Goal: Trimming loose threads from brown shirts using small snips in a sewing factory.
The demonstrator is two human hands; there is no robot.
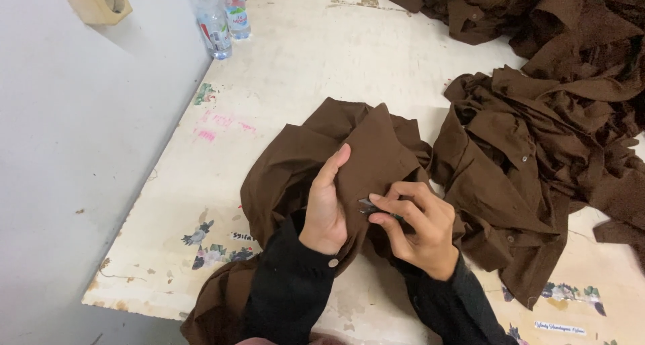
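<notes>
worn white paint covers the desk (282,83), set against a grey wall, with two water bottles (222,16) at its far edge and a heap of brown shirts (537,137) to the right. the left hand (327,207) lies nearly flat, fingers closed on a fold of the brown shirt (316,143) in front. the right hand (416,227) pinches small thread snips (368,206) against the cloth. it looks light, limp and soft; best gripped at a fold or seam.
</notes>
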